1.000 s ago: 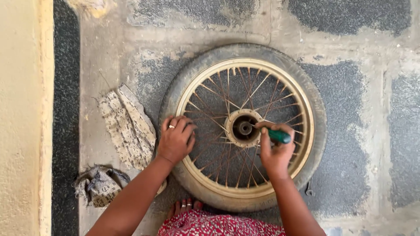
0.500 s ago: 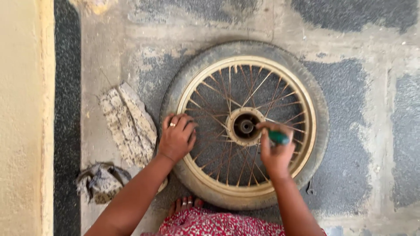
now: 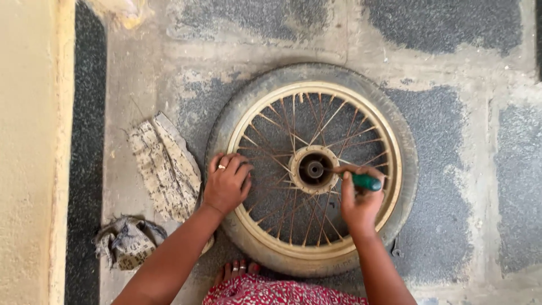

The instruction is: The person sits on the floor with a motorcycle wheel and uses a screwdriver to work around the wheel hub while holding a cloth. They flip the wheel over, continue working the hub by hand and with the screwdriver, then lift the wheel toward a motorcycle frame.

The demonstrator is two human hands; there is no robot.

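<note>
Beside the hub (image 3: 312, 168), right hand (image 3: 357, 199) stays closed on a green-handled screwdriver (image 3: 366, 182), tip now nearer the hub; left hand (image 3: 227, 183) presses flat, fingers spread, on the wheel (image 3: 313, 169) rim, steadying it.

wheel (image 3: 311, 169) on floor (image 3: 468, 147), rags (image 3: 164, 166) left

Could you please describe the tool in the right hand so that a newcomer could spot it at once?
Find the wheel lying flat on the floor. Beside its hub, the right hand grips a screwdriver; its bright green handle is the only green thing there.
</note>
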